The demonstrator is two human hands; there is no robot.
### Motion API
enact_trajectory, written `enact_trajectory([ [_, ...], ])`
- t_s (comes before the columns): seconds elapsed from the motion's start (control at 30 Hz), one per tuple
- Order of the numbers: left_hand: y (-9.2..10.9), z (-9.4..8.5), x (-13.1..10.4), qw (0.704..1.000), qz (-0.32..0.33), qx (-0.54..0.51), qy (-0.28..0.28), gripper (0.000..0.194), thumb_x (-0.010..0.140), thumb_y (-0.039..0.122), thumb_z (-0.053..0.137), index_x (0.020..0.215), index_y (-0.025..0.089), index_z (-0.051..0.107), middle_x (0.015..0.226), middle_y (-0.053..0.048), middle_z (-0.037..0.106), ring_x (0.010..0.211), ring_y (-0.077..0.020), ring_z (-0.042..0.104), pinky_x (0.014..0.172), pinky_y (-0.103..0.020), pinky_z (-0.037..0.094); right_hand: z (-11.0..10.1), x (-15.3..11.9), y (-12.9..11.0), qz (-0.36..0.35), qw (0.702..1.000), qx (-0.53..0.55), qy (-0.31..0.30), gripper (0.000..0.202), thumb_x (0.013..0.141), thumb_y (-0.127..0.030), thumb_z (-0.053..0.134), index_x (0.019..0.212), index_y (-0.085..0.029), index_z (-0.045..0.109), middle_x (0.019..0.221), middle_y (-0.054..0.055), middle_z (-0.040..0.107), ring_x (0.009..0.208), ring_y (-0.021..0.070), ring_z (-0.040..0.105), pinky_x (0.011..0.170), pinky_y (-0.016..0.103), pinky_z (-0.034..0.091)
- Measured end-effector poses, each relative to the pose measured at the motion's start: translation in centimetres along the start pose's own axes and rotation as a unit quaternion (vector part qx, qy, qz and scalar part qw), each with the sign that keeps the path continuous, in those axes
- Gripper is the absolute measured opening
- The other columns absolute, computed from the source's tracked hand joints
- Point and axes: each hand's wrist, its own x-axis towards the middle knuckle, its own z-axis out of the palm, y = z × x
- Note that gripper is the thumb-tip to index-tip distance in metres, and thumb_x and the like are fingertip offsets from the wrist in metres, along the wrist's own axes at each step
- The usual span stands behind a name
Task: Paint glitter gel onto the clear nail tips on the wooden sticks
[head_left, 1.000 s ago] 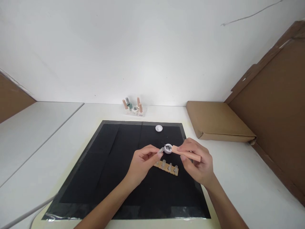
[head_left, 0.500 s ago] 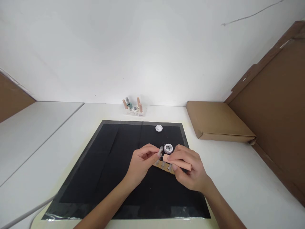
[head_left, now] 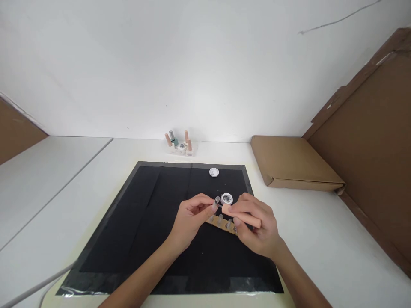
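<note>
My left hand (head_left: 192, 216) pinches a small clear false nail (head_left: 217, 199) between thumb and fingers. In my right hand (head_left: 258, 224) is a nail polish brush with a peach cap handle (head_left: 242, 216), its tip pointing left at the nail. The brush tip is tiny, and I cannot tell whether it touches. Below the hands lies a tan strip (head_left: 224, 224) with several clear nail tips standing on it, its right end partly hidden by my right hand. Just beyond my fingers sits an open white round jar (head_left: 226, 199) with silvery bits inside.
A white jar lid (head_left: 214, 172) lies near the black mat's (head_left: 128, 231) far edge. Against the wall stands a clear holder (head_left: 181, 150) with several polish bottles. To the right are a flat cardboard box (head_left: 295, 164) and an upright cardboard panel (head_left: 369, 141).
My right hand has shifted slightly right, drawing the brush a little away from the nail. My left hand stays in about the same place, with the nail tilted slightly differently.
</note>
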Motion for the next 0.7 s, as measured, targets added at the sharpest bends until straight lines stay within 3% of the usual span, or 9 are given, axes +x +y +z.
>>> enact_trajectory([
  [0.23,0.21,0.22,0.13,1.000,-0.005,0.007,0.008,0.019,0.067,0.032,0.079,0.064,0.015,0.073,0.067,-0.002,0.062,0.063,-0.0123,0.053,0.059,-0.024,0.041,0.29,0.41,-0.45,-0.005,0.999,0.028,-0.042,0.028,0.072,-0.004,0.048,0.090,-0.023,0.059,0.060,-0.003,0.052,0.049,0.0123,0.045,0.044,0.024,0.035],
  [0.47,0.15,-0.13,-0.09,1.000,-0.015,0.008,0.001,0.019,0.068,0.034,0.078,0.067,0.015,0.074,0.067,-0.002,0.059,0.063,-0.0124,0.051,0.058,-0.024,0.040,0.25,0.08,-0.20,0.021,0.999,0.008,0.043,0.019,0.078,-0.009,0.050,0.089,-0.023,0.058,0.061,-0.001,0.053,0.050,0.0141,0.044,0.044,0.026,0.036],
  [0.7,0.22,0.04,0.02,1.000,-0.012,-0.003,-0.005,0.015,0.067,0.029,0.078,0.065,0.016,0.073,0.067,-0.002,0.060,0.063,-0.0121,0.052,0.059,-0.024,0.040,0.45,0.35,-0.37,-0.005,1.000,0.022,-0.016,0.027,0.074,-0.004,0.049,0.091,-0.022,0.059,0.062,-0.002,0.052,0.052,0.0129,0.046,0.045,0.024,0.037],
])
